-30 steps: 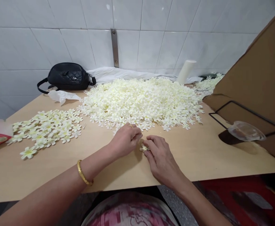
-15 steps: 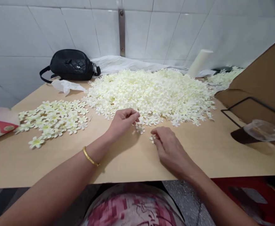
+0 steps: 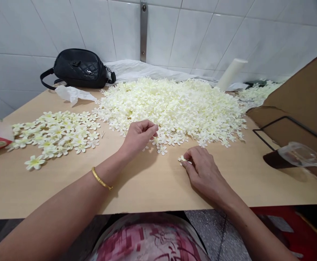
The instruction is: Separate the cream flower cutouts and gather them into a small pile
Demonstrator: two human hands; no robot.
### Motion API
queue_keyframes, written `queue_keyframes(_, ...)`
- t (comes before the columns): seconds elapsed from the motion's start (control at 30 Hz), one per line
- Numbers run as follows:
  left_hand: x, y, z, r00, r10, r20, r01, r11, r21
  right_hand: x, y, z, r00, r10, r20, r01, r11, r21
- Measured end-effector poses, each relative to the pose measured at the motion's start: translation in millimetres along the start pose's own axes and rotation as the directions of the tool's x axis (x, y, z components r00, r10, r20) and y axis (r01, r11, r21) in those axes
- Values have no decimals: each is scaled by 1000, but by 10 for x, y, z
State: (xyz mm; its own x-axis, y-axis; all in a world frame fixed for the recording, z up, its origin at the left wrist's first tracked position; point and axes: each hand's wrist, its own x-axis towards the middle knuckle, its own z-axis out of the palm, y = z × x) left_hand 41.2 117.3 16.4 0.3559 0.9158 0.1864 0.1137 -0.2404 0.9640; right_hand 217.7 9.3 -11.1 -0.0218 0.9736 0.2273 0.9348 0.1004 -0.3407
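Note:
My right hand [image 3: 203, 168] is closed over the bare tabletop, pinching a small white artificial flower [image 3: 182, 160] between thumb and fingers. At the front edge of a large heap of cream-white artificial flowers [image 3: 171, 105] is my left hand [image 3: 140, 137], thumb and fingertips pressed together. Whatever sits in that pinch, if anything, is too small or hidden to tell. A loose flower [image 3: 162, 149] lies on the table between the two hands. Farther left, a smaller spread of flowers with yellow centres [image 3: 57, 132] covers the table, one bigger flower [image 3: 34, 162] at its near edge.
A black bag [image 3: 79, 69] and a crumpled white tissue [image 3: 73, 95] are at the back left. On the right stand a cardboard sheet [image 3: 296, 98], a black metal frame [image 3: 264, 139] and a tilted cup with dark contents [image 3: 279, 159]. A white roll [image 3: 232, 74] leans behind the heap.
My right hand, pinching the flower, has shifted slightly right, away from the left hand. My left hand stays pinched at the heap's edge. The camera view has tilted and shifted a little.

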Motion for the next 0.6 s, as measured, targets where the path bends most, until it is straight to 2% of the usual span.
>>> queue_keyframes(0.3, -13, 8, 3, 1000, -9, 6, 9, 1000, 27, -10, 6, -61, 998, 24, 56, -23, 1000, -5)
queue_keyframes(0.5, -10, 2, 0, 1000, -8, 7, 8, 999, 31, -77, 84, -43, 997, 79, 21, -77, 995, -66)
queue_keyframes(0.6, -9, 5, 0, 1000, -12, 3, 12, 999, 47, -117, 159, -59, 996, 94, -6, -94, 995, 36)
